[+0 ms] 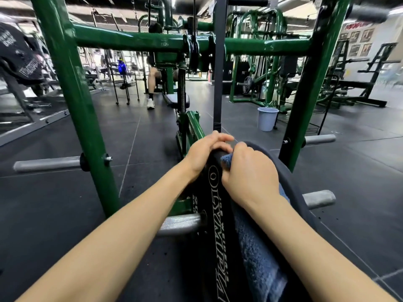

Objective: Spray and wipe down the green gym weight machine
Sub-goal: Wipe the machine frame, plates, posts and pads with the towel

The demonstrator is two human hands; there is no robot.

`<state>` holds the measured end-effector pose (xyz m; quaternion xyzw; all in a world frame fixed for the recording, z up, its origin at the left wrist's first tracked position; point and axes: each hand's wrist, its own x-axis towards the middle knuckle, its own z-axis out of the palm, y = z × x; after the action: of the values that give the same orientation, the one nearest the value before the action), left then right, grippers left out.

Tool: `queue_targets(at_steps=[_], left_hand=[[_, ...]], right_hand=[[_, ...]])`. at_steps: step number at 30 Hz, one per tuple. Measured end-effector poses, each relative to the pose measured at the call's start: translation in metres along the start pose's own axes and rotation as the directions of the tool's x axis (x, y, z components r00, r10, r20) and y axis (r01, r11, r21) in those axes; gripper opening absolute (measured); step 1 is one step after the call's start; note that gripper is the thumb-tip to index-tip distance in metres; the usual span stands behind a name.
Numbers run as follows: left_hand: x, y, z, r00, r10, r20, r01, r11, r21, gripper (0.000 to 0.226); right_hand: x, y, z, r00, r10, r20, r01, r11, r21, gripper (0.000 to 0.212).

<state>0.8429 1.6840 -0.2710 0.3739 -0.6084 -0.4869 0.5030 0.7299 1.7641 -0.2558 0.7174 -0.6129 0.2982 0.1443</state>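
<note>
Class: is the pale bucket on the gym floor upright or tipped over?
Upright: the pale bucket stands on its base, open rim facing up.

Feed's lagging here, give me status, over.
Left hand gripping black weight plate rim. Right hand holding blue terry cloth against it. Nothing obstructing.

Bright, even indoor light fills the scene, coming from ceiling strips (174,1) at the top of the frame. Glare streaks run along the glossy green crossbar (130,41) in the upper middle. The wide lens bows the green uprights (74,101) outward toward the left and right edges. The far right and upper left are smeared with blur (posters unreadable), while the centre stays sharp. Shadows on the dark floor (54,203) are soft.
</note>
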Motion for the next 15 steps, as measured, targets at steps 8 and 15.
queue_targets(at_steps=[8, 15], left_hand=[[0.005, -0.014, 0.002, 0.964, -0.149, -0.222, 0.162, 0.986, 0.04, 0.043], [-0.091, -0.018, -0.004, 0.995, -0.088, -0.039, 0.077, 0.969, -0.233, 0.056]], right_hand=[[-0.051, -0.021, 0.002, 0.977, -0.133, -0.167, 0.074, 0.945, -0.317, 0.006], [-0.069, -0.025, -0.033, 0.994, -0.093, -0.057, 0.093, 0.996, 0.008, 0.016]])
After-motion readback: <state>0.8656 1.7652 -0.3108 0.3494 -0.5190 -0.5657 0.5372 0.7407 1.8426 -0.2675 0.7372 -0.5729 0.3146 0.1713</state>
